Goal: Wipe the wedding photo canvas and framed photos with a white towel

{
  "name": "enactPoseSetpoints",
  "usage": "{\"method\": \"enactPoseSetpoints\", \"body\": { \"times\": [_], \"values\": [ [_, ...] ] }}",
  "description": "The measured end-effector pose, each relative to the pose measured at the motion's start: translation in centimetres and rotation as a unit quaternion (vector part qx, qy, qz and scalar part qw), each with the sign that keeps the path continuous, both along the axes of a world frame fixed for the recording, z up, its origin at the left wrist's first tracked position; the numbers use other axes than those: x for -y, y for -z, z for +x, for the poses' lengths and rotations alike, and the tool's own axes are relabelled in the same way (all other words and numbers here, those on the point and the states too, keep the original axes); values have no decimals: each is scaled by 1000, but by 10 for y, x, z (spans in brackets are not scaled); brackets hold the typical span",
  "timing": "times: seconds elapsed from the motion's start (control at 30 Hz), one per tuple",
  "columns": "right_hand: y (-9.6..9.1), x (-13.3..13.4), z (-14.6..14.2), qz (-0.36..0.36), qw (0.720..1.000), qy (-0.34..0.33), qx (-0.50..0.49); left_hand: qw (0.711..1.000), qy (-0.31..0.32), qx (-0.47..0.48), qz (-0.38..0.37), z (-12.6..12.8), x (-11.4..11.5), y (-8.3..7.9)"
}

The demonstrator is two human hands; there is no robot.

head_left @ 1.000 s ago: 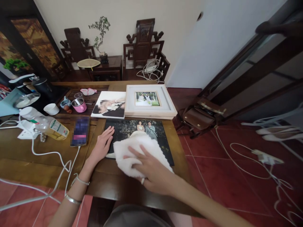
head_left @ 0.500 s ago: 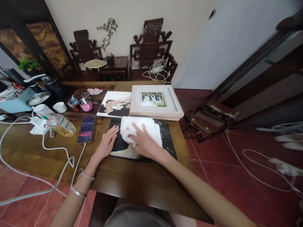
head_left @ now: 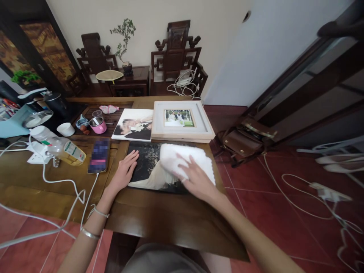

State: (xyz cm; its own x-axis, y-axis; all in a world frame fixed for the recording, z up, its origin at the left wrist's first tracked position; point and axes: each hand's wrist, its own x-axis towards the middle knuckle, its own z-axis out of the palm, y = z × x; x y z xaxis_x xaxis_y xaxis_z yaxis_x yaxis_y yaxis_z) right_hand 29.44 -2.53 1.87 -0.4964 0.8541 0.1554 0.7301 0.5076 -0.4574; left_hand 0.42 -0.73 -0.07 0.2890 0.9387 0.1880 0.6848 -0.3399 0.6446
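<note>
A dark photo panel lies flat on the wooden table, showing a pale dress across its lower part. My left hand rests on its left edge, fingers stretched out and holding nothing. On the panel's right half is a fluffy white cloth, folded into a pad. My right hand presses this cloth down, its fingers spread over the top and partly sunk into it. The cloth and hand hide the panel's right side.
Behind the panel are a white-edged photo print and a framed photo. To the left lie a phone on a cable, a bottle of yellowish liquid, a pink cup and a power strip.
My right hand has slid the white cloth to the right across the panel, uncovering more of its middle. My left hand keeps its place on the left edge. The view has shifted slightly.
</note>
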Motion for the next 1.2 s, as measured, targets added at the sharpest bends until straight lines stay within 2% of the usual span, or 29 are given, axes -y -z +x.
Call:
{"method": "enactPoseSetpoints", "body": {
  "times": [0.1, 0.2, 0.27, 0.37, 0.47, 0.53, 0.6, 0.7, 0.8, 0.87, 0.93, 1.03, 1.2],
  "values": [
    [-5, -28, -3, -21, 998, 44, 36, 1000, -3, 2, 0, 0, -1, 0],
    [-15, -29, -32, -32, 996, 33, 73, 999, -8, 33, 3, -1, 0, -2],
    [-19, -17, -57, -28, 996, -23, 78, 997, -6, 80, 16, -3, 2, -5],
    [-20, 8, -83, -31, 983, -171, 55, 989, -14, 142, 43, -5, 6, -9],
    [-21, 30, -86, -38, 955, -294, 19, 987, -21, 150, 50, -5, 8, -10],
    [-22, 40, -76, -52, 948, -315, -2, 990, -8, 132, 46, -4, 8, -8],
    [-24, 45, -59, -64, 955, -288, -16, 995, 4, 96, 38, -2, 7, -6],
    [-20, 41, -32, -58, 980, -187, -25, 999, 8, 32, 24, -1, 6, -4],
    [-10, 23, -13, -25, 998, -53, -28, 1000, 10, -2, 27, 0, 3, -1],
    [-6, 4, -12, -28, 999, 8, -33, 999, 12, -7, 37, 0, 2, 0],
    [-6, -16, -22, -64, 996, 42, -53, 999, 14, -8, 45, 0, 1, 2],
    [-18, -43, -54, -133, 984, 57, -102, 998, 16, -9, 53, -1, 0, 4],
    [-40, -64, -109, -163, 977, -23, -136, 997, -5, -21, 71, -3, -1, 6]
  ]
}}
